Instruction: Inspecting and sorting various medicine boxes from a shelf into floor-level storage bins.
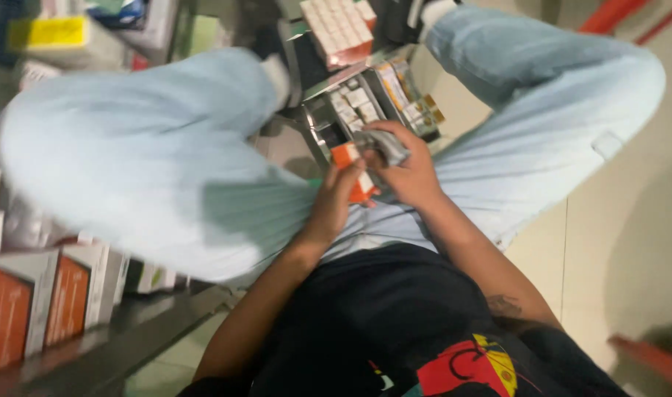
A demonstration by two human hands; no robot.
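Black shirt (394, 323) filled the foreground. Above the lap, the left hand (334, 200) closed its grip on a small orange-and-white box (353, 173), while the right hand (405, 173) clasped a grey packet (386, 145) beside it.

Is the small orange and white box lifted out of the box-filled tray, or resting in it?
Out. The small orange and white box is held between the left hand and right hand, above the grey tray of small boxes.

a pharmacy-like shop: shelves (93, 345) and floor stacked with small medicine boxes (339, 29)
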